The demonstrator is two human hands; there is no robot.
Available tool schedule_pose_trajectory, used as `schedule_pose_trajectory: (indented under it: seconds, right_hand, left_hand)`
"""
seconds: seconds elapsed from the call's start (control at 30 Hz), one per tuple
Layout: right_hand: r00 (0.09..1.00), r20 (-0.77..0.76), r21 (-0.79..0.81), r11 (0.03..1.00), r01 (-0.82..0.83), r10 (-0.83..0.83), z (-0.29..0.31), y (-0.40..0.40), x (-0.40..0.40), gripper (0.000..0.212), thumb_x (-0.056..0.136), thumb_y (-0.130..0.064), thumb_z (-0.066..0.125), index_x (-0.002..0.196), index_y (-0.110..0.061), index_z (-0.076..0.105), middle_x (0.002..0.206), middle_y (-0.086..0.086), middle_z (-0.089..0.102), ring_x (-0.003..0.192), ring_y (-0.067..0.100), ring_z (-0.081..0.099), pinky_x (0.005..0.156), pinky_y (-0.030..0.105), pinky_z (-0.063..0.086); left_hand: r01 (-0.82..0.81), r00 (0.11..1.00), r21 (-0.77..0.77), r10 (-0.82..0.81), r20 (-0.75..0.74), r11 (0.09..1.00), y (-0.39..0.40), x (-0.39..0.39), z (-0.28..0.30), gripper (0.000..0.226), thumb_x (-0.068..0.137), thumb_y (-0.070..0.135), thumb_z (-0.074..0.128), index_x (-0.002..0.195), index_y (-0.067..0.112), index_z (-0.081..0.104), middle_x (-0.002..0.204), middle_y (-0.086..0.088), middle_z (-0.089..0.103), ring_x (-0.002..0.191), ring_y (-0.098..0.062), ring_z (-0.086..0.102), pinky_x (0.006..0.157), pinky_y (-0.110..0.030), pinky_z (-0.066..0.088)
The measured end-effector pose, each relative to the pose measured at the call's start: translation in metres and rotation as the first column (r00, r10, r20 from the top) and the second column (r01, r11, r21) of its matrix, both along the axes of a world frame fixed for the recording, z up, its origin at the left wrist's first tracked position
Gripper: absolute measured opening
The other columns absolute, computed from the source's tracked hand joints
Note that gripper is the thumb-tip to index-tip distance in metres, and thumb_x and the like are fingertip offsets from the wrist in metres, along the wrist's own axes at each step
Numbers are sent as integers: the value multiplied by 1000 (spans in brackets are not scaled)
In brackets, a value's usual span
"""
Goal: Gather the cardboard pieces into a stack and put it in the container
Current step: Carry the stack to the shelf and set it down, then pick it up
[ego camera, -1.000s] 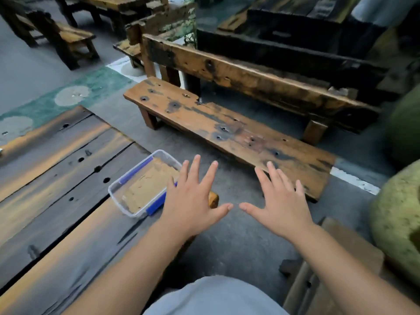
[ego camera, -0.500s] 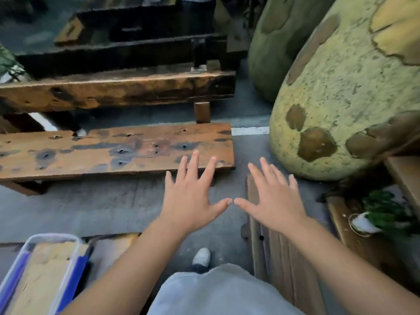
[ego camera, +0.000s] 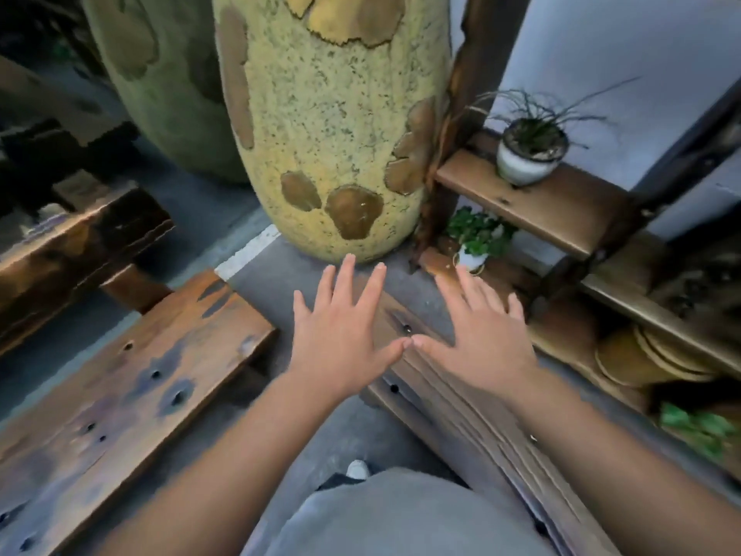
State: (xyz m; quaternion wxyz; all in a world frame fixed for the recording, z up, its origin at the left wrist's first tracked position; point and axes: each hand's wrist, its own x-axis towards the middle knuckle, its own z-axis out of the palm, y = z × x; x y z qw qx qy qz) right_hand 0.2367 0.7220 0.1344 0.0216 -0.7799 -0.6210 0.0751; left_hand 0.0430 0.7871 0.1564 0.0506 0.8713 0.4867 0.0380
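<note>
Now both hands are spread flat, palms down, holding nothing: left hand (ego camera: 341, 335) and right hand (ego camera: 481, 343), thumb tips touching over a wooden bench (ego camera: 453, 403). A big yellow jar (ego camera: 333, 134) stands at twelve o'clock. Cardboard and container are out of sight.

A grey concrete floor (ego camera: 276, 282) is seen, with weathered wooden benches (ego camera: 132, 379), a large mottled yellow jar (ego camera: 337, 126), and potted plants (ego camera: 529, 150) on a wooden shelf (ego camera: 533, 202).
</note>
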Motion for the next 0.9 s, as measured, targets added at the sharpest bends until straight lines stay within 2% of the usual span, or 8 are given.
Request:
schedule_pose_trajectory:
  seconds: [0.13,0.33,0.47,0.73,0.9]
  right_hand:
    - [991,-13,-39,991,129,-130,-2,-27,16,102,68,-95,9,151,-35,9,164,-1,3,148,24,15,112,61,15]
    - [928,-11,-69,926,370,-372,3,-93,58,102,66,-93,3,151,-37,6,164,-2,-2,149,23,10,114,59,11]
    - [877,-34,-42,877,479,-480,8,-127,98,101,67,-92,9,151,-37,6,164,-2,-3,149,21,8,114,59,11]
    - [827,-18,30,827,562,-562,24,-185,201,97,70,-89,11,152,-35,8,164,-1,-1,148,23,9,113,60,12]
    - [822,21,77,820,567,-570,42,-207,263,98,70,-89,14,151,-34,10,164,1,1,148,24,12,112,62,16]
  left_hand:
    - [130,992,-27,-130,6,991,3,28,-5,99,69,88,22,150,35,1,162,-7,4,147,-31,11,106,-67,22]
    - [356,935,-64,-355,24,932,-21,100,-10,97,71,87,25,148,38,-7,162,-4,-2,148,-29,7,109,-66,21]
    - [437,899,-55,-436,31,898,-39,155,-6,97,68,84,24,148,39,-6,163,0,-2,148,-27,7,109,-65,18]
    - [505,860,-13,-501,101,863,-89,271,8,91,73,81,27,149,40,-3,162,-2,3,147,-26,9,109,-63,19]
    - [514,852,56,-517,76,856,-110,338,21,93,74,76,34,149,37,-3,162,-4,3,147,-26,11,108,-62,21]
